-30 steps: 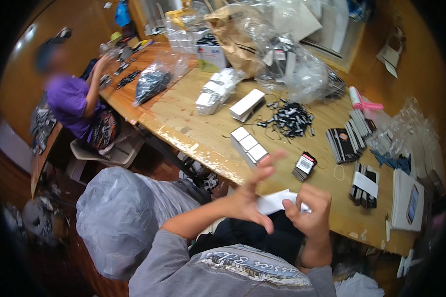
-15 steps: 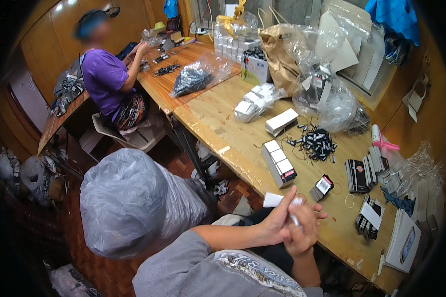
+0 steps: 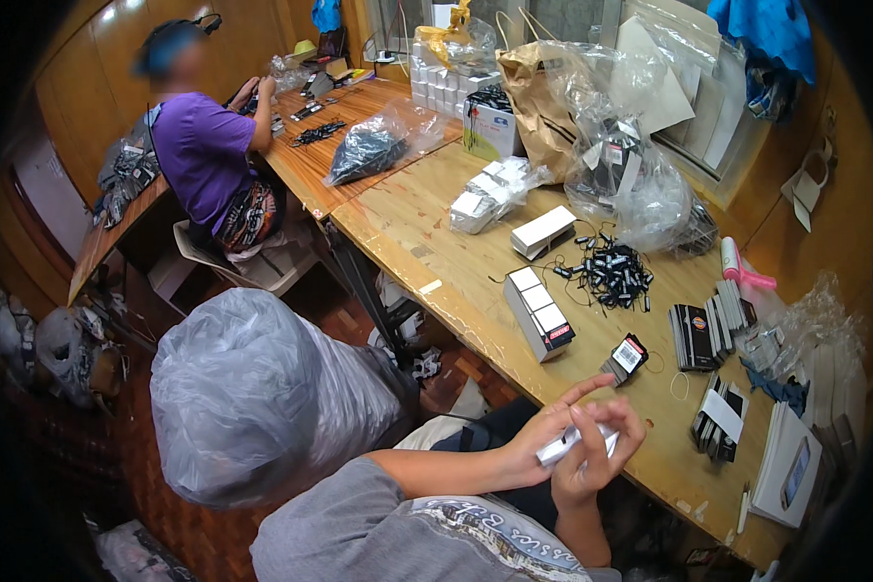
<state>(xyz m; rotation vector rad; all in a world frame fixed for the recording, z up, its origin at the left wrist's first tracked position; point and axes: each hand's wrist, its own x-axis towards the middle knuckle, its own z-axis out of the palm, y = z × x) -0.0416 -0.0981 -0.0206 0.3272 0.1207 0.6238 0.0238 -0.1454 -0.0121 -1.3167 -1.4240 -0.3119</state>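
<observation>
Near the table's front edge my two hands come together around a small white piece (image 3: 556, 450), perhaps paper or thin card. My left hand (image 3: 532, 444) grips it from the left, its index finger stretched out above. Curled fingers of my right hand (image 3: 599, 456) close over the piece and partly hide it. Just beyond lies a small stack of dark and grey tags (image 3: 627, 359) with a white label on top. Left of that stands a long open box holding white-topped packs (image 3: 538, 308). Behind them rests a heap of small black pieces with cords (image 3: 611, 274).
Stacked black cards (image 3: 694, 339), a banded bundle (image 3: 718, 427) and a white flat box (image 3: 788, 470) line the right side. Plastic bags (image 3: 640, 184) and a paper bag (image 3: 538, 107) fill the back. A large stuffed grey bag (image 3: 233, 388) stands left; a person in purple (image 3: 204, 155) sits beyond.
My hands have shifted and turned the white piece, which now sits lower between the fingers. My left index finger has straightened out. The seated person's hands have lowered toward the table.
</observation>
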